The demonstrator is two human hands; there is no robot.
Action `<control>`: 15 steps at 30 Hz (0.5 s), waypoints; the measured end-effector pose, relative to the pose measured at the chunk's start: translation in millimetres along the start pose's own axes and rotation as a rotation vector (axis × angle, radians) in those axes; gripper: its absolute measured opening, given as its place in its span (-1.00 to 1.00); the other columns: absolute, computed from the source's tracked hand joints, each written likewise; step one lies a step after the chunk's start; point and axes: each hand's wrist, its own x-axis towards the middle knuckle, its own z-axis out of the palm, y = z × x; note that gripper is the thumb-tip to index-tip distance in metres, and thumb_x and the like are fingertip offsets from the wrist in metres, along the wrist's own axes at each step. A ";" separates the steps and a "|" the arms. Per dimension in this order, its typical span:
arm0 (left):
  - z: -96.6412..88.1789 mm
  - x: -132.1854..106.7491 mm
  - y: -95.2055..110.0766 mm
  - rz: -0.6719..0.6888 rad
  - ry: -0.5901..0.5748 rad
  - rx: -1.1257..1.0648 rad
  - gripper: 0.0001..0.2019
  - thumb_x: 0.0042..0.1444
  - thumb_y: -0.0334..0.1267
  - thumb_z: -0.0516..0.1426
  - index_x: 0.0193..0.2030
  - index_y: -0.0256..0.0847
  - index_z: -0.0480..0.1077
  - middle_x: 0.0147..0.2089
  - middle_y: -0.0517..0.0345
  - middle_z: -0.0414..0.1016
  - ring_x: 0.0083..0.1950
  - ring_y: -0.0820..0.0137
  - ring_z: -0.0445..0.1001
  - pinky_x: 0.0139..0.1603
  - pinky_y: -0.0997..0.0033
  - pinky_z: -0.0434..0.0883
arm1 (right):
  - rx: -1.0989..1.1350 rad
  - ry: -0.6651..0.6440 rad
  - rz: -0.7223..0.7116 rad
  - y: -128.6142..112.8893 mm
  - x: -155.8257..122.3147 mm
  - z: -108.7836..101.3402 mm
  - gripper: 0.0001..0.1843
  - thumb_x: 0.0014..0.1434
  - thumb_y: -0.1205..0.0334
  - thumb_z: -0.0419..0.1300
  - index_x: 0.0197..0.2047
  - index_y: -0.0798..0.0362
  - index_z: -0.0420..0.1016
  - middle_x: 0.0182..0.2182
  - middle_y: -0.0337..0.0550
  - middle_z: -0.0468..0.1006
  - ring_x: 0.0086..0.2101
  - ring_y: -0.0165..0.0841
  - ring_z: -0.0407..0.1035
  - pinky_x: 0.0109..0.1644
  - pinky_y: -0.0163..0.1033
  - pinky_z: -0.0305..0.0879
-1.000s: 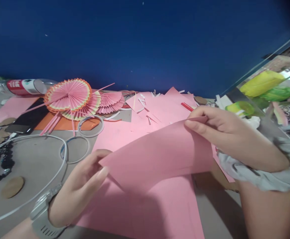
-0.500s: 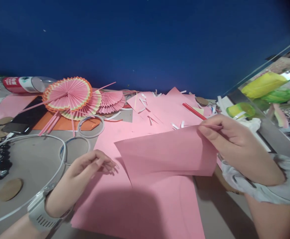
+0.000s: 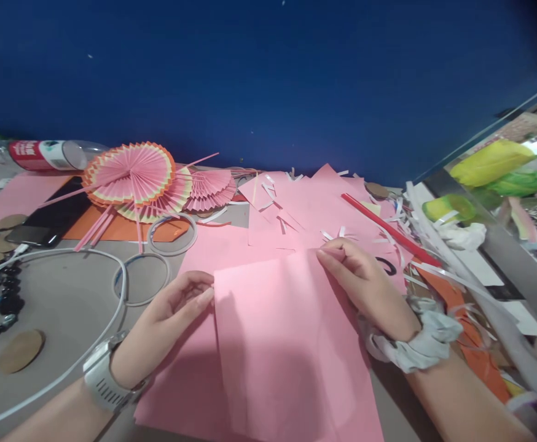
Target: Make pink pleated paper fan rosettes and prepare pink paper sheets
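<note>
Between two hands, one pink sheet (image 3: 273, 350) hangs over one larger base sheet (image 3: 180, 387) on the tabletop (image 3: 79, 301); whether its lower end touches down I cannot tell. The left hand (image 3: 174, 310) has thumb and fingers nearly together against the left edge by the top corner, though whether they grip it is unclear. The right hand (image 3: 363, 285) pinches the upper right, thumb against finger. The sheet looks light, thin and rather limp, likely to bow and to crease under a hard squeeze; the two upper corners seem the best hold, with light fingertips.

Farther off, left of the base sheet, are two rings (image 3: 172, 236), overlapping in view, and one cable (image 3: 125, 276). Beyond them come one phone (image 3: 51, 215), one bottle (image 3: 50, 155) and at least three pleated fans (image 3: 130, 173), their overlap making the count uncertain. One red strip (image 3: 383, 226) lies beyond the right hand.
</note>
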 end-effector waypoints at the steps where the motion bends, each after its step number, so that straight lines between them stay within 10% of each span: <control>1: -1.1 -0.7 0.9 -0.007 -0.015 -0.073 -0.82 0.16 -0.14 0.07 -0.13 -0.12 0.30 -0.29 0.21 0.29 -0.26 0.46 0.29 -0.17 0.46 0.30 | -0.009 0.009 -0.007 0.5 0.2 2.1 -0.71 0.19 -0.05 -0.01 -0.39 -0.02 0.23 -0.47 -0.26 0.24 -0.46 -0.37 0.17 -0.40 -0.27 0.16; 15: -7.7 -1.7 -1.0 0.015 -0.020 -0.098 -0.84 0.25 -0.28 -0.04 -0.09 -0.03 0.29 -0.18 0.22 0.33 -0.17 0.46 0.31 -0.07 0.51 0.27 | -0.046 0.140 0.075 25.6 5.3 9.0 -0.74 0.19 -0.04 0.00 -0.28 -0.03 0.31 -0.34 -0.21 0.42 -0.33 -0.29 0.32 -0.28 -0.18 0.27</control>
